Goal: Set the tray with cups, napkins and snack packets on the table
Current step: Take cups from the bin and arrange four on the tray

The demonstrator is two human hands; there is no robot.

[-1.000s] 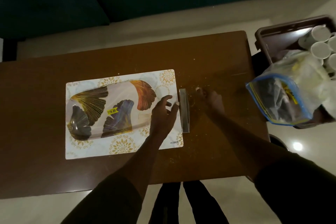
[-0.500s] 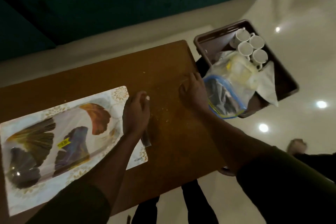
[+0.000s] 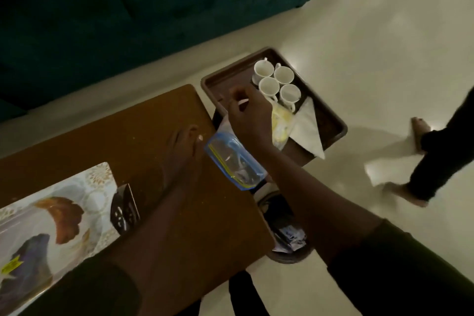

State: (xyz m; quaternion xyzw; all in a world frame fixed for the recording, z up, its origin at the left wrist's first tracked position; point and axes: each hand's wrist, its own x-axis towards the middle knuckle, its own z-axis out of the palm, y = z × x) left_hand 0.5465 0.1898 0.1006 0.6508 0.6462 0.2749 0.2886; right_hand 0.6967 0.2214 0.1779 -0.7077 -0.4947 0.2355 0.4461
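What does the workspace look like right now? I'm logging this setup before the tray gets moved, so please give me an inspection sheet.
Surface: brown wooden table, crumbs scattered; patterned placemat at its left end.
Job's things: brown tray off the table's right end, not yet on the table; four white cups grouped at its far corner; white napkin; yellowish packet; blue-edged zip bag overhanging the tray's near edge.
Clutter: dark perforated object on the placemat's edge.
Grippers: left hand flat on the table; right hand over the tray, grasp unclear.
Cables: nothing seen.
Surroundings: dark green sofa; pale floor; another person's legs at the right; bin beside the table.
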